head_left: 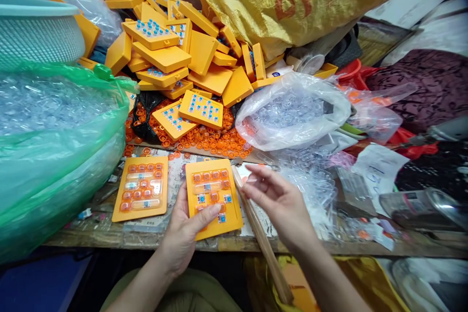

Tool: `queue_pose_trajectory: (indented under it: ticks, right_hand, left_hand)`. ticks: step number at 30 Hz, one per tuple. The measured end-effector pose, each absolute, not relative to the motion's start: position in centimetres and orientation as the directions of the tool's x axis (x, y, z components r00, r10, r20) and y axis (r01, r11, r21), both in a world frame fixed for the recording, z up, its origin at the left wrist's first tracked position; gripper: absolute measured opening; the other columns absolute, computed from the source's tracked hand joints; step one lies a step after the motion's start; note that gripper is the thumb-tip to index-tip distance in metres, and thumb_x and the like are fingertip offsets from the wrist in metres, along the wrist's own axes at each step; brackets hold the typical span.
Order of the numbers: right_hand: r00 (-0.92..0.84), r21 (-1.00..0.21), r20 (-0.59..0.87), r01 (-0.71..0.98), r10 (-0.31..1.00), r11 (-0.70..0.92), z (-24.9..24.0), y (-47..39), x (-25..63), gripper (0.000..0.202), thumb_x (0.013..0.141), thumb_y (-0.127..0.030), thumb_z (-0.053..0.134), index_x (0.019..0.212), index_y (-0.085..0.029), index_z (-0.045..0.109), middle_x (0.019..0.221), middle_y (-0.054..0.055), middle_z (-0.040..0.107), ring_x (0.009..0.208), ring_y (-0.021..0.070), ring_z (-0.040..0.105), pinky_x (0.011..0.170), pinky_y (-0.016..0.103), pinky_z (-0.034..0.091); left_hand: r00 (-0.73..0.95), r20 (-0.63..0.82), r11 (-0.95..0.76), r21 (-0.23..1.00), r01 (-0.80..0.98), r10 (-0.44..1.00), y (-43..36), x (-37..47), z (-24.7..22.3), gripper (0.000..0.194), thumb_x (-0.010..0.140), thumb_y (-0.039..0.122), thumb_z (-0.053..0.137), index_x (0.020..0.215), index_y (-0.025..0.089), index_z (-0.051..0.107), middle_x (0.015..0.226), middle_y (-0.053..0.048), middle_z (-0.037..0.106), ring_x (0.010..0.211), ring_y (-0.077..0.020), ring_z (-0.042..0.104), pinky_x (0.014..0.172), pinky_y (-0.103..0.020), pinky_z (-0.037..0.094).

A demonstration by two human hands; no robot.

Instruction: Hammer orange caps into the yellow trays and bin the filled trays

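Observation:
My left hand point(183, 234) grips a yellow plastic panel point(234, 217) at its left edge, thumb across its front. Orange round caps and a long clear cover sit in its upper part; several blue-and-white switches lower down stand uncovered. To the right, my right hand point(278, 200) hovers with thumb and fingertips drawn together around something small and pale, too unclear to name. Beside those fingertips, a wooden stick point(261, 234) leans across the bench edge. Left of the held panel lies another yellow panel point(120, 212), fitted with orange caps and long clear covers.
Yellow panels point(204, 53) are heaped at the back, above loose orange caps point(204, 139). A green bag point(54, 151) of clear pieces fills the left, below a pale blue basket point(40, 29). A white bag point(292, 107) of clear parts and a jar point(420, 207) stand right.

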State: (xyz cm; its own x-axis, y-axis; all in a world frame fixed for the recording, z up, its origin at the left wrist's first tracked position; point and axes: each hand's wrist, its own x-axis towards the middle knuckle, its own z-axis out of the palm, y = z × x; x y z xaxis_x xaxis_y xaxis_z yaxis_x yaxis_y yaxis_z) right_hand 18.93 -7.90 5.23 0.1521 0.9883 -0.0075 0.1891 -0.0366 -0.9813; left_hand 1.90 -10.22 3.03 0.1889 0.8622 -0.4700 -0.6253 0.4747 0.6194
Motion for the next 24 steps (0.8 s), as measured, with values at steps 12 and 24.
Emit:
queue_pose_trajectory:
  ticks: [12, 24]
  right_hand:
    - [0.261, -0.999, 0.014, 0.038, 0.965, 0.004, 2.4, -11.9, 16.0, 0.019, 0.061, -0.022, 0.081, 0.077, -0.025, 0.072, 0.082, -0.001, 0.054, 0.068, 0.0112, 0.053, 0.061, 0.024, 0.047]
    - [0.071, -0.900, -0.329, -0.327, 0.942, -0.289, 2.9, -12.1, 15.9, 0.047, 0.051, -0.033, 0.087, 0.093, -0.022, 0.066, 0.088, 0.003, 0.072, 0.076, 0.0199, 0.067, 0.071, 0.032, 0.054]
  left_hand:
    - [0.019, -0.278, 0.260, 0.870, -0.418, 0.960, -12.0, 2.1, 3.0, 0.063, 0.067, 0.021, 0.077, 0.119, 0.021, 0.042, 0.113, -0.008, 0.067, 0.098, -0.0232, 0.068, 0.086, -0.031, 0.055]
    - [-0.084, -0.215, 0.187, 0.947, -0.263, 0.973, -12.9, 2.1, 2.5, 0.055, 0.060, 0.020, 0.081, 0.109, 0.021, 0.056, 0.104, -0.008, 0.068, 0.097, -0.0257, 0.065, 0.093, -0.035, 0.049]
